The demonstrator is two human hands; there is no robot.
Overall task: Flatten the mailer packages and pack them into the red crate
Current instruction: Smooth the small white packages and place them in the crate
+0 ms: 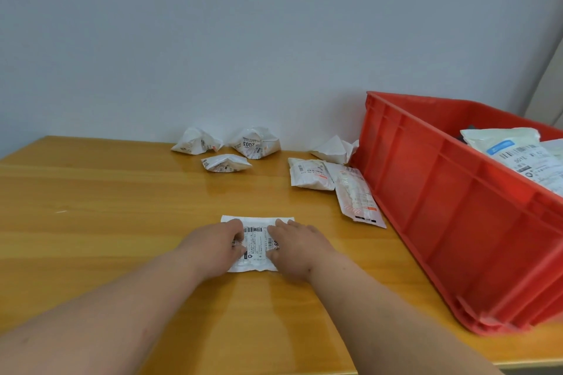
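Down near the front middle of the glossy yellow wooden worktop (106, 192), a flat white plastic mailer with a printed barcode label (257, 242) lies under both hands. The left hand (213, 248) presses its left half, fingers bent onto the label; the right hand (300, 248) lies flat on its right half, fingers straight. Three crumpled white mailers (227, 148) sit at the back edge, a fourth (335, 149) beside the red plastic crate (441, 207). Two flatter mailers (332, 183) lie along the crate's left wall. Inside the crate rest labelled white mailers (511, 152).
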